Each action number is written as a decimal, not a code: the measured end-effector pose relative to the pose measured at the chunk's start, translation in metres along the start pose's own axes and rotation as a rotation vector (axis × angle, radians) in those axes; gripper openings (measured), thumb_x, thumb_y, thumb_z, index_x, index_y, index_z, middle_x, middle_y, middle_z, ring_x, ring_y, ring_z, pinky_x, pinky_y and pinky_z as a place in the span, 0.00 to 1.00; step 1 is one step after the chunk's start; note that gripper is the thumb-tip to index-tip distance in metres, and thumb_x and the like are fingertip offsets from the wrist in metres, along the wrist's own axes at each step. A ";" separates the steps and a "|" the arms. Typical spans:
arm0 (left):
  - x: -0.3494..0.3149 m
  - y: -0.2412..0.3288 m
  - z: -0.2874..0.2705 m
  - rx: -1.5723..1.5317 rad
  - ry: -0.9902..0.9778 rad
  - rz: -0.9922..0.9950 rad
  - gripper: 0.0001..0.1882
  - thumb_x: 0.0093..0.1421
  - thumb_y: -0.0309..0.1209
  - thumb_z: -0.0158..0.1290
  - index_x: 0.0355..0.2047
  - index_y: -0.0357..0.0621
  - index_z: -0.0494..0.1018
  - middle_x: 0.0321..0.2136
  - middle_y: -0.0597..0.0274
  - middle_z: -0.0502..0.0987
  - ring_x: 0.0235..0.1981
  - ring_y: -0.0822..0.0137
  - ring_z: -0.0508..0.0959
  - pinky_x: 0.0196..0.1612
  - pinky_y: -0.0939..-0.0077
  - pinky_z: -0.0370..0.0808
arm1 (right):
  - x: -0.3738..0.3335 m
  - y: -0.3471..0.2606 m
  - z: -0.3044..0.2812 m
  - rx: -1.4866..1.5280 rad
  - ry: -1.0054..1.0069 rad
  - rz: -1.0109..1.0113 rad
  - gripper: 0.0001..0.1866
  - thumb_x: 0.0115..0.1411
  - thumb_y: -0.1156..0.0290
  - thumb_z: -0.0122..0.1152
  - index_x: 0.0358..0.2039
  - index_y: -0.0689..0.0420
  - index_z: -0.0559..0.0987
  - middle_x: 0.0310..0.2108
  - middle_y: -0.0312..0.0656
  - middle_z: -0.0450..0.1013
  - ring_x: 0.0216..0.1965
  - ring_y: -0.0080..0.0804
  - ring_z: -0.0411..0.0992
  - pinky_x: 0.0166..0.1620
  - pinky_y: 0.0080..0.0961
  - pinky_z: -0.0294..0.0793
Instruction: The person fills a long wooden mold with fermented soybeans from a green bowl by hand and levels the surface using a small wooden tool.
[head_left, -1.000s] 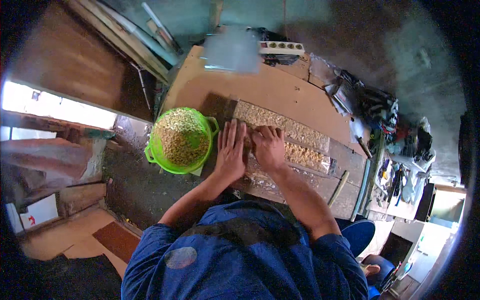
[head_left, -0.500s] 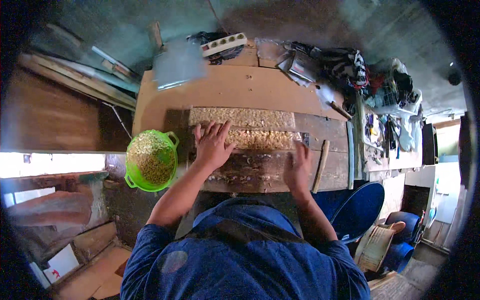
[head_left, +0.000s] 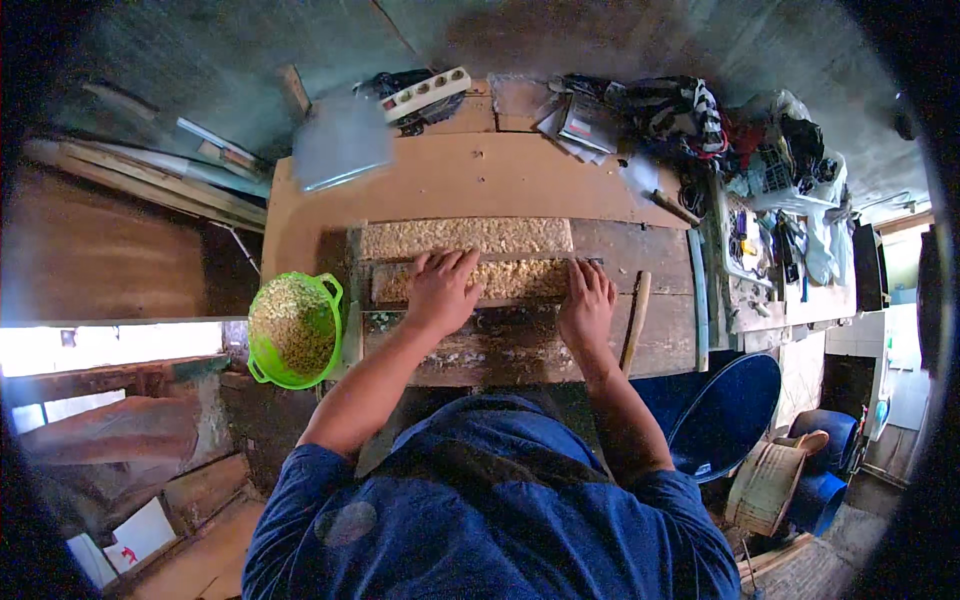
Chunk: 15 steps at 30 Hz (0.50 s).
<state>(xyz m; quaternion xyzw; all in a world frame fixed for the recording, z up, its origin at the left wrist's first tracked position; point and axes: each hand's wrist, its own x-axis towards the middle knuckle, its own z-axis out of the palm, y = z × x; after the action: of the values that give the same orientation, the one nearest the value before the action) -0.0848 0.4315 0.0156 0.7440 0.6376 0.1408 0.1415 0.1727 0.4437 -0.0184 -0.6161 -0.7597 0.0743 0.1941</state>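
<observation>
On the wooden table, two long, flat, clear-wrapped slabs of pale beans lie parallel. My left hand [head_left: 443,294] rests on the near slab [head_left: 525,279], left of its middle, with the fingertips along its far edge. At the right end of that slab, my right hand [head_left: 588,305] lies with outstretched fingers over the wrapper. Both hands appear to press down rather than grip. The far slab [head_left: 465,236] sits just behind, untouched. Left of the table, a green colander [head_left: 333,345] contains loose pale beans [head_left: 292,325].
A wooden stick [head_left: 636,322] lies right of my right hand. Clear plastic sheets [head_left: 345,150] and a power strip [head_left: 425,93] are at the back. Black bags [head_left: 665,110] crowd the back right. A large blue tub [head_left: 735,415] stands beyond the near right edge.
My right hand has moved left and up onto the near slab's right end; it was blurred in motion before. My left hand has shifted slightly right along the slab, its fingers closer together.
</observation>
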 end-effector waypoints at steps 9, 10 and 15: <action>0.001 0.019 0.018 -0.064 0.085 0.128 0.20 0.62 0.30 0.50 0.55 0.46 0.72 0.52 0.55 0.75 0.57 0.54 0.71 0.62 0.59 0.64 | 0.005 0.016 0.006 -0.080 -0.033 -0.043 0.27 0.51 0.77 0.54 0.55 0.54 0.72 0.55 0.43 0.69 0.62 0.45 0.60 0.65 0.44 0.52; -0.001 0.019 0.019 -0.063 0.085 0.122 0.20 0.62 0.30 0.50 0.55 0.46 0.72 0.52 0.55 0.75 0.57 0.54 0.71 0.62 0.59 0.64 | 0.008 0.011 0.002 -0.051 -0.039 -0.044 0.28 0.51 0.77 0.55 0.56 0.54 0.71 0.55 0.44 0.68 0.62 0.46 0.60 0.65 0.45 0.52; -0.003 0.018 0.026 -0.060 0.081 0.119 0.20 0.61 0.28 0.50 0.55 0.46 0.72 0.55 0.53 0.73 0.60 0.52 0.69 0.65 0.57 0.62 | 0.020 0.005 -0.014 0.164 0.114 0.092 0.32 0.53 0.78 0.57 0.61 0.52 0.66 0.59 0.48 0.63 0.63 0.51 0.58 0.64 0.48 0.54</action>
<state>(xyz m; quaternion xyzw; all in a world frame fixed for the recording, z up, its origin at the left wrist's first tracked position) -0.0589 0.4246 -0.0012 0.7696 0.5932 0.1980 0.1291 0.1789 0.4626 -0.0031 -0.6355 -0.7098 0.1100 0.2833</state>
